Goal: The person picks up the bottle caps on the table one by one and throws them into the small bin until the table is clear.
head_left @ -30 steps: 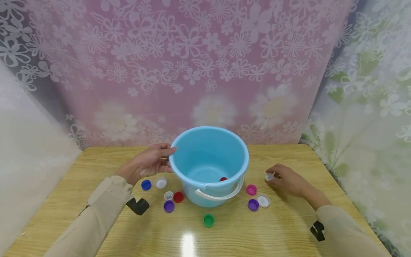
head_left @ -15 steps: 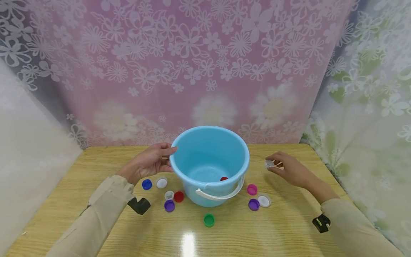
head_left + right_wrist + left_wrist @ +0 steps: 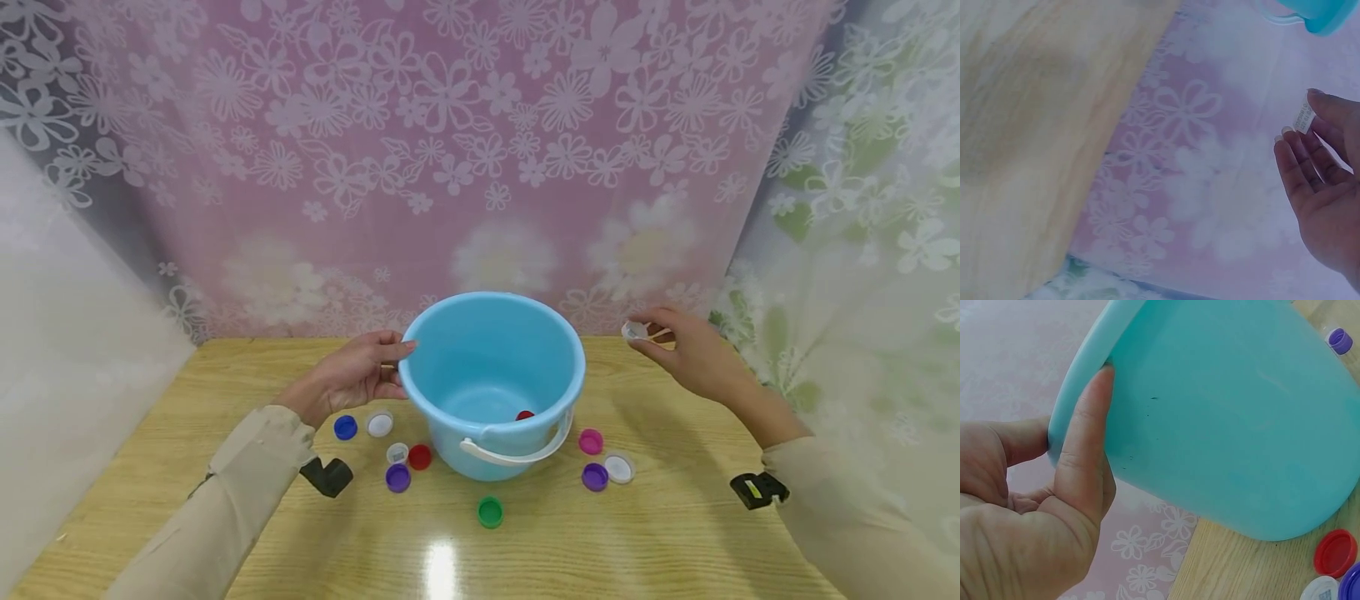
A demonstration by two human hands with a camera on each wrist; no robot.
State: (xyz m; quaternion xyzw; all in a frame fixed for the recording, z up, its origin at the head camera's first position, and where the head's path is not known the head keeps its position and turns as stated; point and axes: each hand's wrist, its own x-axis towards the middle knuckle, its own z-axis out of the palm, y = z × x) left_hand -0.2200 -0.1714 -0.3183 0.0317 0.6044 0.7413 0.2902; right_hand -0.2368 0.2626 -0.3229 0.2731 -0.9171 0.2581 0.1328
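Note:
A light blue bucket (image 3: 487, 450) with a white handle (image 3: 510, 458) stands upright mid-table. My left hand (image 3: 352, 375) grips its left rim, thumb over the edge and fingers against the outer wall, as the left wrist view shows close up. Inside, near the front wall, a red bottle cap (image 3: 525, 415) is partly visible. My right hand (image 3: 693, 350), raised to the right of the bucket, pinches a white bottle cap (image 3: 635, 331) between thumb and fingertips. Small print shows on that cap (image 3: 1304, 117) in the right wrist view.
Left of the bucket lie blue (image 3: 346, 427), white (image 3: 380, 423), red (image 3: 420, 457) and purple (image 3: 398, 477) caps, plus a small printed white one (image 3: 397, 454). A green cap (image 3: 491, 512) lies in front. Pink (image 3: 591, 442), purple (image 3: 595, 477) and white (image 3: 619, 468) caps lie at right.
My right hand has lifted the white bottle cap from the table and carried it up and away from me. My left hand keeps its grip on the bucket rim.

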